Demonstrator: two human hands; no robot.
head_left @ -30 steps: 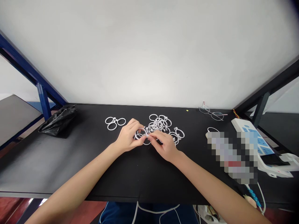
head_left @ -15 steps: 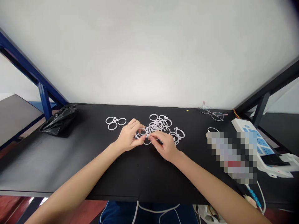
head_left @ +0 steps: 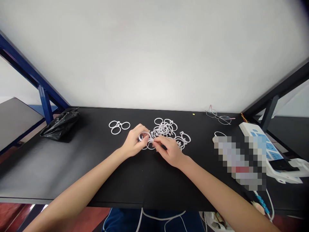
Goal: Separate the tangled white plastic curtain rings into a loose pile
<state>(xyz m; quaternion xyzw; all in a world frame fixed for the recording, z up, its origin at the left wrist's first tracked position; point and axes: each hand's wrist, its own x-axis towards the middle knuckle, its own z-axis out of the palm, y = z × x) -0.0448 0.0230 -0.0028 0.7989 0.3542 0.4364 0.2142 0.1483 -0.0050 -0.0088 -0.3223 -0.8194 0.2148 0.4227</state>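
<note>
My left hand and my right hand meet over the middle of the black table. Both pinch small white plastic rings held between the fingertips, just above the tabletop. Right behind the hands lies a loose heap of white rings. Three linked white rings lie apart on the table to the left of the hands.
A crumpled black plastic bag sits at the far left of the table. A pair of glasses lies at the back right. A white power strip and cables occupy the right end. A white wall stands behind.
My left fingers have curled slightly tighter on the rings, which sit a little higher between the fingertips. The arms have stayed in place.
</note>
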